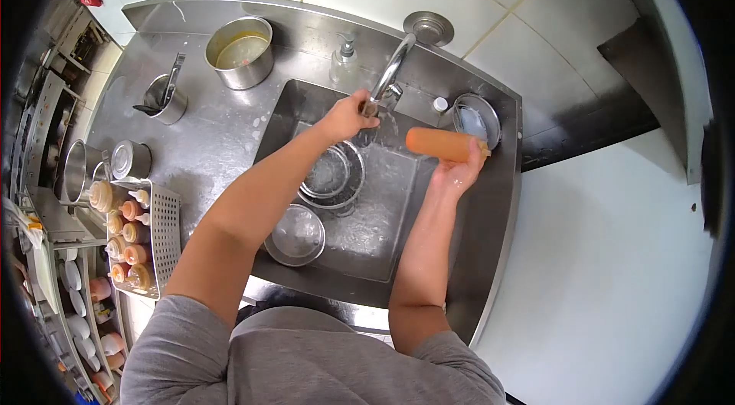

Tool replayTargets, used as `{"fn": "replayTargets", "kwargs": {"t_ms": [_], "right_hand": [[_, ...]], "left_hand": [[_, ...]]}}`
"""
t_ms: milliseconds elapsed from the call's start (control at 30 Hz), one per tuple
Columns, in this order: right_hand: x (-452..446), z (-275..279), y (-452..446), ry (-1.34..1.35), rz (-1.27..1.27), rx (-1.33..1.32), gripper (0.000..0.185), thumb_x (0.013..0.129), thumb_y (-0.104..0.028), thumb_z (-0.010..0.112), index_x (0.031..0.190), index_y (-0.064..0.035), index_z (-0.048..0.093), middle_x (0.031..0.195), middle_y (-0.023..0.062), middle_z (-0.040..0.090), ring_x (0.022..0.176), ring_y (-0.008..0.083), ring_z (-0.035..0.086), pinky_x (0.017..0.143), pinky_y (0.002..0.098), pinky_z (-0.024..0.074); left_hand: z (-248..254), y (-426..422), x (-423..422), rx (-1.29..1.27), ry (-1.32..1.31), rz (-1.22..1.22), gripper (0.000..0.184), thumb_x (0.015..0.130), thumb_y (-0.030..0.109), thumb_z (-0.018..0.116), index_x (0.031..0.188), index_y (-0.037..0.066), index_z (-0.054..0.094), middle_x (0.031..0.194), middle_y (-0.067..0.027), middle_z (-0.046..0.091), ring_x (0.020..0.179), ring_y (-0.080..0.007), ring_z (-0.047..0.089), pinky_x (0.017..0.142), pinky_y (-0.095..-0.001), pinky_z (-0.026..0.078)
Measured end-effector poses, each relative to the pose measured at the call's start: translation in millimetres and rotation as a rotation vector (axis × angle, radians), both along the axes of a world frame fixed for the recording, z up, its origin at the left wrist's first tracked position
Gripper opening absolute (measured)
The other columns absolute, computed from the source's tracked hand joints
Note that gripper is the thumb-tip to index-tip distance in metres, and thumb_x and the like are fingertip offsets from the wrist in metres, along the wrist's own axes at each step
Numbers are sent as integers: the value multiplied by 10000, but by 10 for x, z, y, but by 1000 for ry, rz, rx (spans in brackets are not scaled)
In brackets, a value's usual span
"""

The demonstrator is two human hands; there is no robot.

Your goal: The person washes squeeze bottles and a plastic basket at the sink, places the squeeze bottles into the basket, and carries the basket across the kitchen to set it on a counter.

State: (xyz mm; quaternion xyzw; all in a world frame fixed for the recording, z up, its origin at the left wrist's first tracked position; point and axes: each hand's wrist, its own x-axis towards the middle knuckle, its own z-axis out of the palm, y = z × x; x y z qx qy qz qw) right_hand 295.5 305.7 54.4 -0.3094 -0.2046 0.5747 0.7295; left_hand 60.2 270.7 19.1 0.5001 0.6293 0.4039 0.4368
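My left hand (pixel 351 115) is at the spout end of the metal faucet (pixel 393 68), its fingers closed around the tip, over the back of the steel sink (pixel 383 213). To the right, my right hand (pixel 461 165) holds an orange squeeze bottle (pixel 438 143) lying on its side in the air, above the sink's right edge. In the sink below my left forearm sit round metal bowls (pixel 354 189) with water in them and a round, shallow dish (pixel 296 235).
A pot (pixel 243 72), a soap dispenser (pixel 344 60) and a metal cup with utensils (pixel 173 107) stand behind and left. A perforated basket (pixel 166 229) of sauce bottles (pixel 138 254) is at the left. An oval metal dish (pixel 494 127) lies at the sink's back right.
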Motion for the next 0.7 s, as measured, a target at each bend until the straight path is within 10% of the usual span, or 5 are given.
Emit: {"fn": "replayTargets", "kwargs": {"t_ms": [267, 467, 700], "right_hand": [[-391, -165, -190, 13, -31, -75, 404, 760, -99, 722, 1088, -100, 485, 1014, 52, 558, 938, 214, 587, 754, 398, 517], [-750, 156, -488, -424, 328, 15, 490, 797, -81, 712, 1213, -89, 453, 1085, 91, 535, 1001, 244, 561, 820, 426, 509], [-1429, 675, -1869, -402, 797, 126, 488, 836, -45, 637, 1279, -62, 433, 1183, 159, 531, 1084, 277, 538, 911, 436, 476]], "left_hand": [[-141, -293, 20, 179, -357, 221, 377, 842, 124, 688, 1184, 132, 531, 1021, -44, 594, 925, -131, 580, 756, -288, 485], [530, -1591, -255, 123, 262, -96, 403, 833, 243, 687, 1172, 80, 542, 1091, -181, 609, 1036, -336, 595, 880, -415, 471], [1981, -3881, -772, 128, 420, 179, 365, 828, 213, 688, 1164, 129, 572, 1176, -131, 575, 981, -322, 626, 823, -401, 502]]}}
